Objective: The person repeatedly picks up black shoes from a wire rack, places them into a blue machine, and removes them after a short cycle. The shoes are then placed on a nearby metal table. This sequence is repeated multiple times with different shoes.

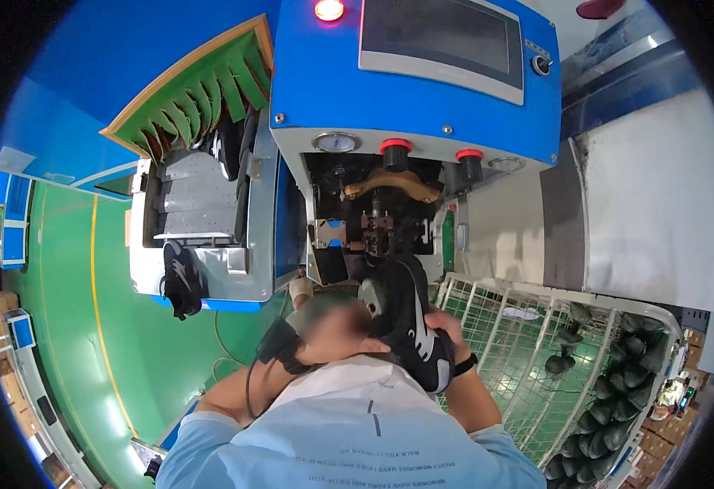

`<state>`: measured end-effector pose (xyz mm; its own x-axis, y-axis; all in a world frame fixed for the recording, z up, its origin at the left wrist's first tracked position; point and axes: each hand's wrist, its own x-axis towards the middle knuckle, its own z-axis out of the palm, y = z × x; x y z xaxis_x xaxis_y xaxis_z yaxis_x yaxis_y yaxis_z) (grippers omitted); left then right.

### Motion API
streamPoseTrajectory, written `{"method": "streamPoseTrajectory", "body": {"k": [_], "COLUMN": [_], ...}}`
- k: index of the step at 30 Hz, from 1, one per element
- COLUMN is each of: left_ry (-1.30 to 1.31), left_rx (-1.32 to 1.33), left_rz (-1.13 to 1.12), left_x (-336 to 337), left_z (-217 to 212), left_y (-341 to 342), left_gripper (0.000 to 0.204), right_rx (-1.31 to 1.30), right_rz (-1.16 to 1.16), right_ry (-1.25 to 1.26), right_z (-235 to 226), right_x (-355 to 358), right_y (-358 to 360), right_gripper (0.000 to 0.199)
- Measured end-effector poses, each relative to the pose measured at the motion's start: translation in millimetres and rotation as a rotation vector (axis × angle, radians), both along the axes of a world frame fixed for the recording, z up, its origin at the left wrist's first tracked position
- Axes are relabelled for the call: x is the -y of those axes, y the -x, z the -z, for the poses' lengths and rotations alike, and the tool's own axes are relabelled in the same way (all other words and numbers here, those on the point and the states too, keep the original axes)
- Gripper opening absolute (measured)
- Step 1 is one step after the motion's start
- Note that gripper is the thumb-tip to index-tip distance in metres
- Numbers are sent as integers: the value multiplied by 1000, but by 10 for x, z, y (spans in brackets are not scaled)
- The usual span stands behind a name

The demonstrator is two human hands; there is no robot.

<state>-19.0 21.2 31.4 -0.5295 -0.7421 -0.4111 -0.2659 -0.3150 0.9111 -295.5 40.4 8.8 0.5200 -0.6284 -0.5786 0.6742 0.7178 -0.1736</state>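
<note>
My right hand [453, 332] is closed around the side of a black sneaker [412, 306] with white markings and a pale sole edge. The sneaker is held in front of my chest, just below a machine opening. From the shoe's collar sticks a grey-green block [370, 297] with a small hole. My left hand [334, 330] is at the shoe's left side; a blurred patch covers its fingers, so its grip is hidden. Beside my left wrist is a dark object [277, 341] whose kind I cannot make out. In the opening sit metal clamps [377, 230] beneath a curved tan pad [394, 186].
The blue machine [324, 77] carries a screen [442, 41], a lit red lamp [329, 10] and red-black knobs [395, 155]. To the left, a metal unit [198, 196] has green hanging strips and a black sneaker [181, 279] on its edge. At right stands a white wire rack [500, 314] with dark shoe-shaped forms.
</note>
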Motion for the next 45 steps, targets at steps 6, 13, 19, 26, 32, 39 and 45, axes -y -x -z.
{"method": "streamPoseTrajectory", "body": {"k": [6, 13, 19, 26, 32, 39, 45], "left_ry": [137, -87, -274, -369, -231, -784, -771], "left_rx": [-40, -231, 47, -75, -21, -486, -502], "left_rz": [57, 38, -270, -449, -286, -311, -269], "left_x": [220, 59, 412, 390, 615, 506, 316], "left_z": [21, -358, 237, 1003, 813, 642, 44], "left_y": [-116, -369, -264, -227, -227, -471, -132], "left_gripper": [35, 38, 36, 34, 20, 23, 28], "right_rx": [139, -644, -1747, -2063, -1812, -977, -405], "right_rz": [-27, 257, -150, -338, -214, -19, 220], "right_ry": [46, 560, 972, 916, 918, 532, 215], "right_z": [-109, -394, -154, -150, 361, 158, 390], "right_x": [6, 524, 932, 1058, 1102, 286, -45], "right_y": [-184, -281, -440, -780, -493, -312, -108], "right_gripper": [50, 74, 93, 98, 115, 102, 85]}}
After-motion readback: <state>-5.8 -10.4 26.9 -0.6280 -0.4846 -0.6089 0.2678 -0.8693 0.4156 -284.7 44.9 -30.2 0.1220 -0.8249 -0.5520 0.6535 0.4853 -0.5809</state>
